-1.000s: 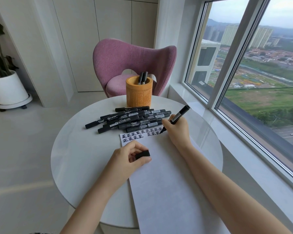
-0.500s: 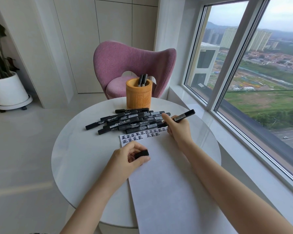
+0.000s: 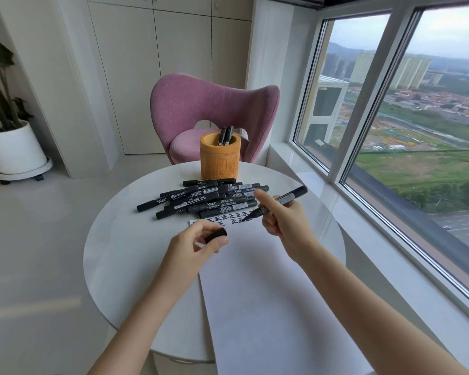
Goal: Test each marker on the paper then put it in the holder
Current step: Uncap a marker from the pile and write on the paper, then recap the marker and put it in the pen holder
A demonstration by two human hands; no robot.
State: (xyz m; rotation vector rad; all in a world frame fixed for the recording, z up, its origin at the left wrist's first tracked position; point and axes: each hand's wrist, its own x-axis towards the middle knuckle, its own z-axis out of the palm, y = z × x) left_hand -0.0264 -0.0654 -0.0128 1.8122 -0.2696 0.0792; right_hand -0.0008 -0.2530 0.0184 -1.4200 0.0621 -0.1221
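Window [image 3: 417, 131]: fills the right side, beside the table, with tower blocks, fields and a road far below.
Chair [image 3: 209, 104]: pink and upholstered, it stands behind the table and faces the camera.
Table [image 3: 114, 253]: round and white, it carries the paper, the loose markers and the holder.
Paper [image 3: 268, 293]: a long white sheet that runs from the middle of the table over its near edge. Only its far end is written on.
Planter [image 3: 14, 147]: a white pot with a green plant, on a wheeled base on the floor, far left.
Holder [image 3: 220, 161]: an orange-brown carved cup, upright at the far side of the table, just behind the pile.
Pile of markers [image 3: 201, 200]: capped black markers lie side by side and crosswise, between the holder and the paper's far edge.
Right hand [image 3: 284, 220]: grips the open marker with thumb and curled fingers. The index finger sticks out straight toward the pile.
Left hand [image 3: 195, 244]: over the paper's far left corner, it pinches the cap between thumb and fingertips. Whether it rests on the sheet cannot be told.
Open marker [image 3: 284, 200]: slanted, tail up toward the window, tip down by the last test mark. Whether the tip touches the paper cannot be told.
Stored markers [image 3: 226, 135]: two black markers stand in the holder and lean against its right rim.
Test marks [image 3: 228, 216]: two short rows of black characters along the paper's far edge.
Cap [image 3: 215, 235]: short and black, it lies in the left hand's pinch, apart from the open marker.
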